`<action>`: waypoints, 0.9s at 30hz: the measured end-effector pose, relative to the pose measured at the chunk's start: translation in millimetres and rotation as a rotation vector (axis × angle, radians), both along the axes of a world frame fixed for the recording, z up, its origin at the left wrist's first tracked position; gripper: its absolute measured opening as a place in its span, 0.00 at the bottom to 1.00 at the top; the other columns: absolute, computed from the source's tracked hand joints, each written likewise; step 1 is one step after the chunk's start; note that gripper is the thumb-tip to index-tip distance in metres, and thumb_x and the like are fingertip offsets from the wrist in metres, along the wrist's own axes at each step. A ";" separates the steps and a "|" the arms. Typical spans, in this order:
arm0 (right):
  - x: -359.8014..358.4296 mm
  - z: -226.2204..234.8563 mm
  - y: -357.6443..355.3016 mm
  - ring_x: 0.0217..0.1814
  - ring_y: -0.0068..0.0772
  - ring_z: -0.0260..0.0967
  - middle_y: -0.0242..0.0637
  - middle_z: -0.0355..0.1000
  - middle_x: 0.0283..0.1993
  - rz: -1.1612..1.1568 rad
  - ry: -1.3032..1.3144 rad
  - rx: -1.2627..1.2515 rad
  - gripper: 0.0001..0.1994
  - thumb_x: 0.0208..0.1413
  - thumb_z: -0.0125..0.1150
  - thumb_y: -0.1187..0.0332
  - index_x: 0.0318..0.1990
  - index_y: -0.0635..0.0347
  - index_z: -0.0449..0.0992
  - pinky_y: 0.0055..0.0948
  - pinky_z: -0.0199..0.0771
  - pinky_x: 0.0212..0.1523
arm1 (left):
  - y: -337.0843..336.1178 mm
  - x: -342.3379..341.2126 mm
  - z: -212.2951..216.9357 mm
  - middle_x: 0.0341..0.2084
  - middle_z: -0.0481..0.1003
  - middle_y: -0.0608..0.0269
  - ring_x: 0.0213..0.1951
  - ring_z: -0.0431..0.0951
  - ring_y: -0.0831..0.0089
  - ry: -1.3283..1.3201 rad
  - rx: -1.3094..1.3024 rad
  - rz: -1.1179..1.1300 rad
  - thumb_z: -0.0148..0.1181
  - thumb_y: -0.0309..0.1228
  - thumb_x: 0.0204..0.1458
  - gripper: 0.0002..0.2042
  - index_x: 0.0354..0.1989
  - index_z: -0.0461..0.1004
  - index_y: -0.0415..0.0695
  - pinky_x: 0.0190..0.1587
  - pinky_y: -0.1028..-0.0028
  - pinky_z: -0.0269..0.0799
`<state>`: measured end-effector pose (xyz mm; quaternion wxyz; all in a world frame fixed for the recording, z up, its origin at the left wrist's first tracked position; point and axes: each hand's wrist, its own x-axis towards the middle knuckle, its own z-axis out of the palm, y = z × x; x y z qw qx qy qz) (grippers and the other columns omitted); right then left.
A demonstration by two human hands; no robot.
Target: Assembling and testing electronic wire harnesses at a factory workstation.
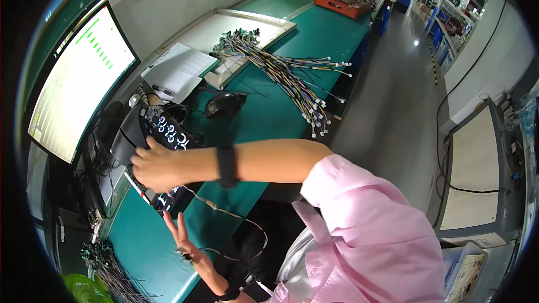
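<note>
My right hand (157, 167) reaches across from the right, thumb apart and the other fingers bent and partly hidden. It lies over a black device (171, 132) with glowing white ring-shaped marks, beside a dark grey curved casing (130, 134). Below it, my left hand (193, 251) points its index and middle fingers toward the device's near end. A small circuit board (183, 255) sits at the base of these fingers, apparently gripped by the others. From the device a thin cable (224, 211) loops over the table edge and back toward my left hand.
A bundle of wire harnesses (275, 70) with white connectors lies across the green table (331, 31); another bundle (109, 266) is at the near left. A black mouse (224, 104), papers (182, 67), a lit monitor (84, 84) and a green fan (84, 289) stand around.
</note>
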<state>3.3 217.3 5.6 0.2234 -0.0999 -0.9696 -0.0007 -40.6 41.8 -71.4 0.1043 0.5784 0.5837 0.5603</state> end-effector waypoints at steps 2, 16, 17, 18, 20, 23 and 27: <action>-41.8 -5.1 22.5 0.45 0.46 0.58 0.49 0.64 0.37 -0.060 0.006 0.037 0.13 0.36 0.50 0.67 0.30 0.68 0.69 0.55 0.48 0.45 | 6.9 0.8 0.2 0.52 0.52 0.50 0.56 0.48 0.58 0.162 -0.058 0.065 0.31 0.39 0.52 0.20 0.46 0.62 0.40 0.55 0.63 0.40; -131.7 19.4 67.7 0.57 0.52 0.45 0.45 0.62 0.47 -0.312 -0.410 -0.091 0.24 0.32 0.57 0.51 0.41 0.47 0.70 0.69 0.21 0.47 | 22.4 11.7 -11.4 0.54 0.50 0.56 0.57 0.44 0.61 0.561 -0.256 0.289 0.28 0.37 0.53 0.19 0.50 0.57 0.43 0.55 0.63 0.38; -128.5 21.2 71.2 0.57 0.52 0.45 0.45 0.62 0.47 -0.316 -0.406 -0.091 0.24 0.32 0.57 0.51 0.41 0.47 0.70 0.69 0.21 0.47 | 25.3 12.7 -11.7 0.54 0.51 0.56 0.57 0.45 0.60 0.557 -0.235 0.279 0.29 0.37 0.53 0.19 0.50 0.57 0.43 0.55 0.63 0.39; -125.8 23.4 70.3 0.56 0.52 0.47 0.47 0.61 0.47 -0.312 -0.406 -0.116 0.27 0.32 0.56 0.49 0.43 0.52 0.68 0.68 0.21 0.48 | 25.3 11.2 -13.2 0.53 0.51 0.56 0.57 0.45 0.60 0.550 -0.222 0.275 0.30 0.36 0.53 0.19 0.50 0.57 0.42 0.55 0.63 0.40; -123.2 28.9 61.5 0.54 0.52 0.50 0.52 0.60 0.46 -0.295 -0.404 -0.167 0.33 0.32 0.54 0.46 0.45 0.60 0.65 0.67 0.20 0.49 | 21.1 7.2 -12.9 0.53 0.52 0.55 0.57 0.46 0.60 0.545 -0.217 0.283 0.30 0.36 0.53 0.19 0.50 0.57 0.42 0.55 0.64 0.41; -98.4 31.9 25.2 0.55 0.53 0.47 0.46 0.60 0.48 -0.239 -0.357 -0.060 0.27 0.35 0.51 0.50 0.44 0.56 0.67 0.68 0.19 0.48 | 21.9 6.9 -11.5 0.52 0.54 0.55 0.56 0.49 0.59 0.524 -0.202 0.297 0.31 0.36 0.52 0.19 0.50 0.57 0.41 0.54 0.65 0.43; -39.4 1.8 -20.5 0.56 0.53 0.46 0.48 0.55 0.52 -0.372 -0.122 0.344 0.26 0.42 0.44 0.52 0.45 0.63 0.65 0.65 0.20 0.50 | 21.5 7.3 -5.0 0.51 0.55 0.54 0.55 0.50 0.58 0.563 -0.169 0.290 0.32 0.35 0.52 0.19 0.49 0.58 0.41 0.54 0.64 0.44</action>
